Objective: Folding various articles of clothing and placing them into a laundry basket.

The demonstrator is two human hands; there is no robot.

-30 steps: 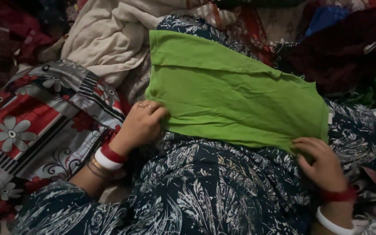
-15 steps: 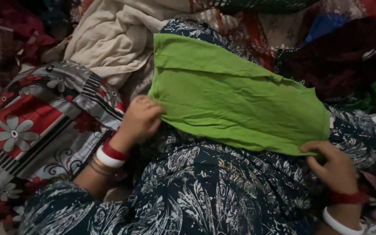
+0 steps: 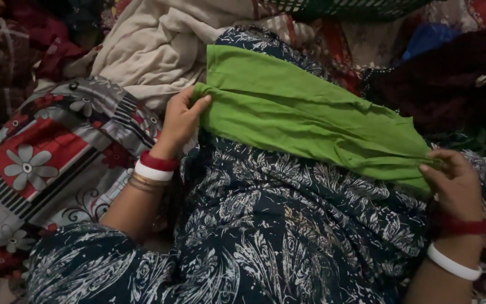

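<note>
Green cloth (image 3: 305, 121) pinched: left hand (image 3: 180, 121) one corner, right hand (image 3: 455, 183) other.

A cream cloth (image 3: 158, 39) lies crumpled at 11 o'clock. At 9 o'clock there is a sheet with red and grey flowers (image 3: 40, 157) and black stripes. A dark maroon garment (image 3: 451, 84) is heaped at 2 o'clock. A dark blue fabric with white leaf pattern (image 3: 288, 225) fills 6 o'clock.
</note>
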